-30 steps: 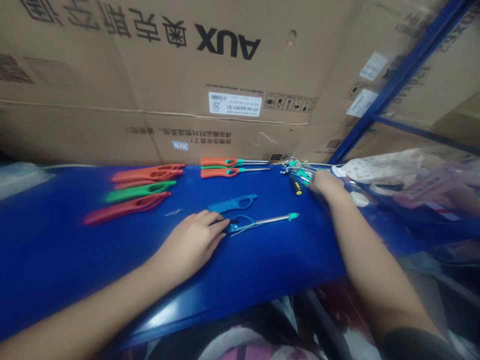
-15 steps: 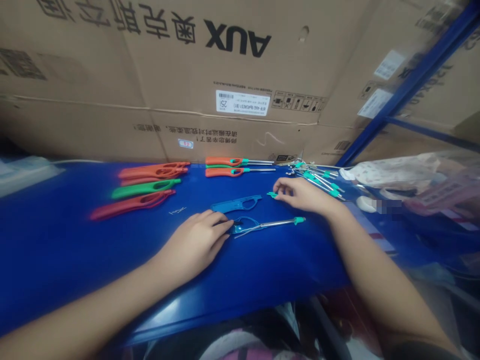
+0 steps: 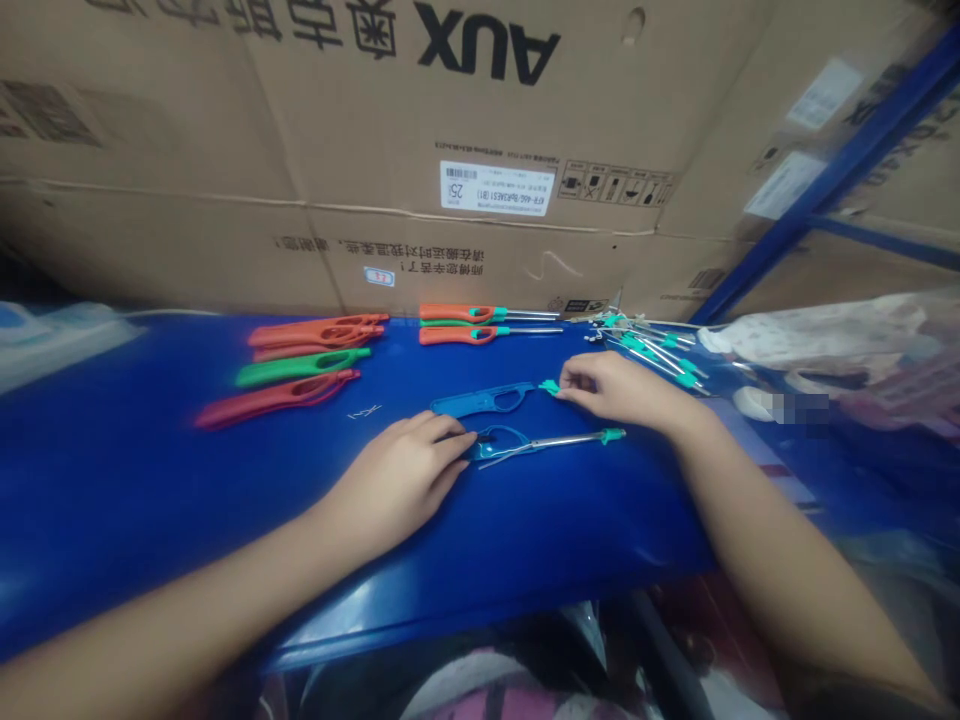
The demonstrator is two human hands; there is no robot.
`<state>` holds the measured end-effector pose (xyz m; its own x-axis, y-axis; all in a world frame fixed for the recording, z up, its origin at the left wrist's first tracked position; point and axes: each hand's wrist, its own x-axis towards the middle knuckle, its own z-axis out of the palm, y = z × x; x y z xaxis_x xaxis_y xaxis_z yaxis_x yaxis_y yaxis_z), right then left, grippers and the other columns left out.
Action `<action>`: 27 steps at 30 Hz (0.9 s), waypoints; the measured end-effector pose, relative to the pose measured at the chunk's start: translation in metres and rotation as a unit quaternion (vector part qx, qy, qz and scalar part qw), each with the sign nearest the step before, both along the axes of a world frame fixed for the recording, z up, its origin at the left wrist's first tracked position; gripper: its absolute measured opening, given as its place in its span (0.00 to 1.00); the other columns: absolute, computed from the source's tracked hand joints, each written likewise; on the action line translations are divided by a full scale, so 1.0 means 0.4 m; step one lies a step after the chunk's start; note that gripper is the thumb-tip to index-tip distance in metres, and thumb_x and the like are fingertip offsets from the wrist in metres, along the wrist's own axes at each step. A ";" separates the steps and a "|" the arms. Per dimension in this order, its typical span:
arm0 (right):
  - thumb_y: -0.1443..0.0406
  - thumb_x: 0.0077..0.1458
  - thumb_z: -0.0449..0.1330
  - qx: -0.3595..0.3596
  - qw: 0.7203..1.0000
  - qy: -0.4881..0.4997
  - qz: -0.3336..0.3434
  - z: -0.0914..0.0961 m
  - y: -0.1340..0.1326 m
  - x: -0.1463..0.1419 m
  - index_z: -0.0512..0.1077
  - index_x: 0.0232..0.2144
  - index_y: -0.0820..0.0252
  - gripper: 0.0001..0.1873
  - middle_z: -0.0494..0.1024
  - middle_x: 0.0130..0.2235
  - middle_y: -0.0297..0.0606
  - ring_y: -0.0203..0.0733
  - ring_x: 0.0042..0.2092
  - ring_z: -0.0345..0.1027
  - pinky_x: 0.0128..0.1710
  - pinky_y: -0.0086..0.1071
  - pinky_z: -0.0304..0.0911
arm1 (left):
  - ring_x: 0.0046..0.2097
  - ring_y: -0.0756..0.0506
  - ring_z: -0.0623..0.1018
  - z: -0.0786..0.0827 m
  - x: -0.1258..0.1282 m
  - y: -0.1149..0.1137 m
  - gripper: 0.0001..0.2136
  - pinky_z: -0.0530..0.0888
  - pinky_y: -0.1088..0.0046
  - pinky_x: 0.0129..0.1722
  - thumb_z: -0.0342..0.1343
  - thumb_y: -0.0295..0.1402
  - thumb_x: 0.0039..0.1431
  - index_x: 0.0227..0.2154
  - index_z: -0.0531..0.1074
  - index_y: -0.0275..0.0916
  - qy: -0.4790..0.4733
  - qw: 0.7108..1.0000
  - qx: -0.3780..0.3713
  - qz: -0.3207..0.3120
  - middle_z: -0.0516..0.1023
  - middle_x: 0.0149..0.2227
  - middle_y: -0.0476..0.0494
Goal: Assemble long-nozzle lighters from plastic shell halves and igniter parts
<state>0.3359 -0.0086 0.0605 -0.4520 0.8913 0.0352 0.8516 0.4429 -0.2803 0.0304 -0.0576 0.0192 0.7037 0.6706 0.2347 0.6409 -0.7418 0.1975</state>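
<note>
My left hand [image 3: 405, 465] is closed over the handle end of a blue lighter shell [image 3: 491, 452], which lies on the table. A metal tube [image 3: 566, 440] extends right from that shell, with a teal piece [image 3: 613, 435] near its far end. A thin wire or rod runs beside the tube. My right hand [image 3: 619, 390] pinches a small teal plastic part [image 3: 550, 387] by its right end. That part is close to the narrow tip of another blue shell half [image 3: 480, 401], lying just behind; whether they touch, I cannot tell.
Orange, green and red lighter shells [image 3: 304, 368] lie at the left. Long-nosed lighters [image 3: 457, 336] lie at the back, beside a heap of metal tubes with teal parts [image 3: 660, 350]. A cardboard box [image 3: 337, 130] stands behind the blue table [image 3: 187, 520]. Plastic bags [image 3: 795, 330] are at the right.
The view has shifted slightly. My right hand has brought the small teal part a little closer to the tip of the rear blue shell half. My left hand keeps its hold.
</note>
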 end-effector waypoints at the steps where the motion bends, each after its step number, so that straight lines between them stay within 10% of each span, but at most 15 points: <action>1: 0.64 0.60 0.60 0.018 1.000 0.022 0.012 0.004 -0.005 -0.006 0.73 0.30 0.61 0.07 0.76 0.31 0.37 0.37 0.31 0.66 0.32 0.30 0.58 | 0.49 0.38 0.77 0.000 0.000 0.000 0.15 0.77 0.55 0.48 0.52 0.29 0.68 0.54 0.76 0.38 -0.002 1.000 -0.003 0.000 0.79 0.48 0.39; 9: 0.65 0.63 0.60 -0.027 0.984 0.086 0.156 -0.022 -0.060 -0.096 0.73 0.34 0.60 0.05 0.77 0.35 0.37 0.37 0.35 0.68 0.35 0.29 0.60 | 0.50 0.38 0.76 -0.002 0.008 -0.003 0.15 0.75 0.55 0.51 0.52 0.30 0.68 0.54 0.74 0.38 -0.016 1.000 -0.025 0.005 0.78 0.49 0.40; 27: 0.66 0.65 0.56 -0.044 0.986 0.002 0.162 -0.027 -0.081 -0.124 0.71 0.36 0.59 0.05 0.77 0.38 0.36 0.38 0.36 0.69 0.34 0.30 0.57 | 0.50 0.39 0.72 -0.006 0.006 -0.002 0.14 0.72 0.55 0.53 0.53 0.28 0.66 0.53 0.72 0.39 -0.071 0.991 -0.114 0.003 0.74 0.49 0.40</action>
